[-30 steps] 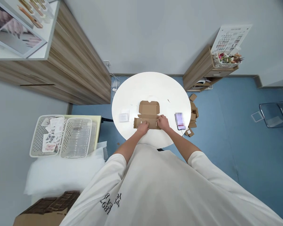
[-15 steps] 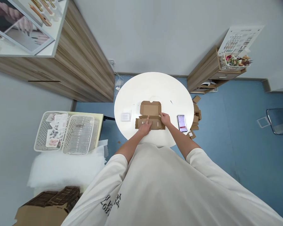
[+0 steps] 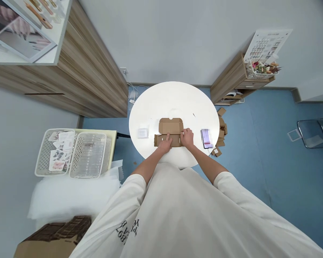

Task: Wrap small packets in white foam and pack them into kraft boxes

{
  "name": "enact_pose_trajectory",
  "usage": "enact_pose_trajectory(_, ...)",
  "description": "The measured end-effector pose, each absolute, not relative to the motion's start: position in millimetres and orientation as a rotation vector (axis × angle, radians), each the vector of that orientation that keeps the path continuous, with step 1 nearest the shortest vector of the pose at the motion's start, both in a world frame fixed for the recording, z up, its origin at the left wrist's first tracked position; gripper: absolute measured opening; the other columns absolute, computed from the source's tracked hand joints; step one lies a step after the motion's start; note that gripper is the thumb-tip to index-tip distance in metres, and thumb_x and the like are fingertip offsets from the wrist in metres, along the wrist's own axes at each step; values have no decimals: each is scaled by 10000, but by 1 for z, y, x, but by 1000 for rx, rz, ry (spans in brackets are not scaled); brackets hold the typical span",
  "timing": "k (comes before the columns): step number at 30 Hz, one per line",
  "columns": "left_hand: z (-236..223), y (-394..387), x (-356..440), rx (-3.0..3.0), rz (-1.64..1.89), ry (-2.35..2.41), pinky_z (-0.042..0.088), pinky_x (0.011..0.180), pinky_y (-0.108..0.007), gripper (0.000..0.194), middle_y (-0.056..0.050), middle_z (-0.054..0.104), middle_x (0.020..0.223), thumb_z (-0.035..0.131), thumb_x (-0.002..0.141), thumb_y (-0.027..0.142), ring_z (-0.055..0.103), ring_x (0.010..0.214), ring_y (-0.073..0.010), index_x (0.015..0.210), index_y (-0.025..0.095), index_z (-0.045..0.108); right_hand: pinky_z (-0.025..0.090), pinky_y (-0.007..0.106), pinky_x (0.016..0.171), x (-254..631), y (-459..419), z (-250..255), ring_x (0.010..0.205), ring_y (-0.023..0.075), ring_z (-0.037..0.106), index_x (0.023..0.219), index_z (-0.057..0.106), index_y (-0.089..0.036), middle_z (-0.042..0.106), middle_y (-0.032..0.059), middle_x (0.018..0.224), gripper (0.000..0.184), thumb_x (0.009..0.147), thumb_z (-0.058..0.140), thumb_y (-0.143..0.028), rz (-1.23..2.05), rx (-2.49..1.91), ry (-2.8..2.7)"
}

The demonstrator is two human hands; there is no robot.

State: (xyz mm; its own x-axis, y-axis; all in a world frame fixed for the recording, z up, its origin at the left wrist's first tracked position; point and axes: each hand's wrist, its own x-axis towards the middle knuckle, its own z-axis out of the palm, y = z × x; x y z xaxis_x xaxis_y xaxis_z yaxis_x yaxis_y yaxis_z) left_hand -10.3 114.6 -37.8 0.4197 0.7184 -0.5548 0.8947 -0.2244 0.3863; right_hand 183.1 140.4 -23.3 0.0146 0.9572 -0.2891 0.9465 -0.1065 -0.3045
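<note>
A brown cardboard box [image 3: 171, 127] lies unfolded on the white round table [image 3: 172, 96], its lid panel with a small notch pointing away from me. My left hand [image 3: 165, 144] rests on the near panel, fingers stretched out and pressing on the cardboard. At the right end, my right hand [image 3: 187, 137] has its fingers closed around the side flap, which is folded up and partly hidden by the hand. Beyond my right hand lies a phone [image 3: 206, 138] with its screen lit.
A small clear packet [image 3: 143, 133] lies on the table's left side. Flattened cardboard pieces [image 3: 222, 125] are heaped on the floor at right. White baskets [image 3: 87, 154] stand on a side table at left, with a large carton [image 3: 47, 247] nearby. A chair [image 3: 314, 133] stands far right.
My right hand has folded the right side flap upward and inward, moving closer round the box's end. My left hand stays on the near panel. The camera view has shifted slightly.
</note>
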Motion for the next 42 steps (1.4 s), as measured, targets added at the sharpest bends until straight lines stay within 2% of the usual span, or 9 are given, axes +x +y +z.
enact_pose_trajectory(3, -36, 113, -10, 2028, -336, 1367, 558, 877, -482, 395, -136, -46, 1713, 592, 933, 244, 688, 1062, -300, 1315, 234, 493, 408, 389, 1006, 171, 125, -26, 1257, 308, 510, 1551, 339, -173, 563, 165, 1401, 625, 989, 507, -389, 903, -2023, -2408)
enact_pose_trajectory(7, -35, 112, -9, 2048, -333, 1361, 550, 877, -473, 345, -142, 4, 1711, 590, 944, 235, 674, 1081, -307, 1281, 230, 512, 420, 365, 977, 165, 116, -33, 1337, 325, 474, 1636, 85, -181, 477, 187, 1518, 966, 902, 666, -417, 1081, -2028, -2516)
enact_pose_trajectory(13, -36, 107, -12, 2064, -258, 1362, 477, 1012, -496, 468, -151, 29, 1707, 627, 915, 231, 616, 1201, -328, 1358, 231, 478, 462, 330, 892, 165, 120, -37, 1197, 296, 600, 1645, 33, -159, 594, 192, 1399, 983, 913, 663, -342, 1145, -2073, -2533)
enact_pose_trajectory(17, -32, 91, -32, 2120, -59, 1493, 303, 1168, -542, 618, -174, 165, 1677, 596, 878, 184, 392, 1437, -368, 1465, 211, 405, 470, 338, 872, 163, 120, -36, 1143, 308, 631, 1646, -13, -160, 629, 194, 1336, 994, 920, 647, -321, 1139, -2118, -2530)
enact_pose_trajectory(20, -33, 78, -56, 2036, 67, 1786, 282, 1177, -536, 705, -184, 161, 1674, 559, 855, 134, 246, 1514, -367, 1521, 202, 339, 470, 346, 879, 161, 119, -35, 1128, 316, 638, 1646, -18, -158, 640, 197, 1309, 981, 929, 633, -311, 1159, -2128, -2519)
enact_pose_trajectory(23, -41, 75, -77, 1839, 63, 1961, 378, 1110, -535, 725, -213, 204, 1643, 564, 868, 180, 368, 1437, -392, 1544, 191, 303, 476, 355, 879, 159, 120, -33, 1127, 324, 637, 1644, -34, -154, 647, 197, 1291, 973, 940, 618, -313, 1176, -2140, -2531)
enact_pose_trajectory(27, -58, 85, -85, 1710, 60, 1832, 491, 996, -457, 708, -177, 366, 1538, 578, 905, 273, 563, 1247, -335, 1553, 240, 296, 485, 350, 880, 157, 123, -30, 1153, 314, 624, 1637, -86, -162, 640, 185, 1300, 979, 955, 597, -324, 1209, -2179, -2553)
enact_pose_trajectory(35, -61, 92, -64, 1706, 134, 1750, 513, 962, -385, 463, -125, 429, 1439, 505, 949, 185, 634, 1132, -257, 1405, 257, 477, 484, 361, 890, 155, 125, -25, 1142, 318, 622, 1638, -86, -177, 637, 185, 1291, 978, 961, 598, -353, 1226, -2210, -2563)
enact_pose_trajectory(42, -50, 80, -50, 1963, 133, 1556, 483, 1010, -434, 752, -167, 351, 1534, 562, 940, 289, 575, 1235, -307, 1589, 249, 185, 492, 365, 870, 156, 126, -28, 1123, 312, 631, 1631, -114, -170, 651, 183, 1265, 999, 948, 597, -331, 1229, -2193, -2572)
